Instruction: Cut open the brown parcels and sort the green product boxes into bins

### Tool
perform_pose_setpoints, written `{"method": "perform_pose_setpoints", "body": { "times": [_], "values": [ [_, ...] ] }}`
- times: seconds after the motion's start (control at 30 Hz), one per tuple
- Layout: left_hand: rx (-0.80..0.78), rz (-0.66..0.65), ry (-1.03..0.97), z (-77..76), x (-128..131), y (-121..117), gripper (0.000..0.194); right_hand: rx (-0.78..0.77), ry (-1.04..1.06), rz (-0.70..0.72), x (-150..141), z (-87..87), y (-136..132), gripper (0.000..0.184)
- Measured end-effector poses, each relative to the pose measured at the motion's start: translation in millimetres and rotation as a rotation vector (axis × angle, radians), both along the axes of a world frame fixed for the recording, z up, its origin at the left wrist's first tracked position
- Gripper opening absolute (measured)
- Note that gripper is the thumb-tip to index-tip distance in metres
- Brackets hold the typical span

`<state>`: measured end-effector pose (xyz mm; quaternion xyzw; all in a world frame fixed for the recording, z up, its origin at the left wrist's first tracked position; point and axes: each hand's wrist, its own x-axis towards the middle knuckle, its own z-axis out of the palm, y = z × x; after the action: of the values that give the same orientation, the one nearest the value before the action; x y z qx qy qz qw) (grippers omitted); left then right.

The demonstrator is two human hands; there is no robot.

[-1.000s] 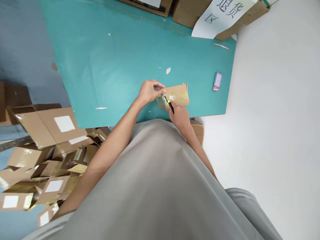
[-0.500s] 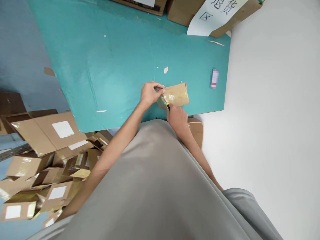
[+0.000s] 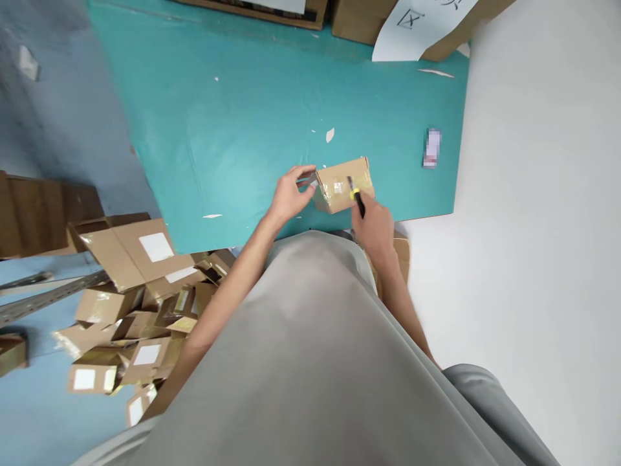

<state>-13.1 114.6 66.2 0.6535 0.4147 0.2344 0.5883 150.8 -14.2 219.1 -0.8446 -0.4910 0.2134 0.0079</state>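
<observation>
A small taped cardboard box (image 3: 339, 181) sits near the front edge of the teal table (image 3: 242, 142). My left hand (image 3: 291, 197) grips its left end, thumb and fingers at the corner. My right hand (image 3: 376, 228) is closed round a utility knife (image 3: 358, 200) with a black and yellow handle. The knife's tip lies over the right half of the box's top; whether it touches the tape I cannot tell. Clear tape shines along the box's top and left end.
Larger cardboard boxes (image 3: 361, 19) with a white paper sign (image 3: 412, 32) stand along the table's back. A small blurred item (image 3: 431, 147) lies at the right. Opened cartons (image 3: 145, 353) are heaped on the floor at left. A white wall (image 3: 538, 194) borders the right.
The knife in my right hand has moved from the box's left end to above its right half. My left hand stays at the left end. The view has shifted slightly.
</observation>
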Motion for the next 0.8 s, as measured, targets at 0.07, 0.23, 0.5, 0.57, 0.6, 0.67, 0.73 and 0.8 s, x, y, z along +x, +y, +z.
{"method": "perform_pose_setpoints", "body": {
  "times": [0.07, 0.23, 0.5, 0.57, 0.6, 0.67, 0.73, 0.8],
  "values": [
    [0.072, -0.04, 0.057, 1.5, -3.5, -8.9, 0.063, 0.097, -0.031, -0.043, 26.7, -16.2, -3.9, 0.057],
    [0.19, -0.068, 0.197, -0.8, 6.5, -19.2, 0.087, 0.1, 0.009, -0.035, 65.6, -57.0, -3.7, 0.06],
    [0.145, 0.057, 0.27, -0.5, 22.4, -26.0, 0.071, 0.041, 0.049, 0.022, 66.0, -65.1, -7.5, 0.06],
    [0.15, 0.073, 0.274, -0.9, 20.5, -24.8, 0.066, 0.036, 0.048, 0.033, 67.9, -64.5, -8.2, 0.061],
    [0.156, 0.075, 0.279, -0.4, 19.0, -23.8, 0.064, 0.034, 0.051, 0.04, 69.3, -64.6, -8.2, 0.061],
    [0.167, 0.061, 0.282, 2.8, 15.5, -22.4, 0.063, 0.037, 0.068, 0.054, 72.5, -65.0, -8.2, 0.061],
    [0.171, 0.031, 0.274, 9.5, 12.0, -24.6, 0.071, 0.043, 0.092, 0.063, 75.9, -65.3, -8.2, 0.061],
    [0.172, 0.021, 0.274, 17.9, 8.8, -31.4, 0.079, 0.046, 0.117, 0.069, 78.4, -64.9, -8.5, 0.06]
  ]
}}
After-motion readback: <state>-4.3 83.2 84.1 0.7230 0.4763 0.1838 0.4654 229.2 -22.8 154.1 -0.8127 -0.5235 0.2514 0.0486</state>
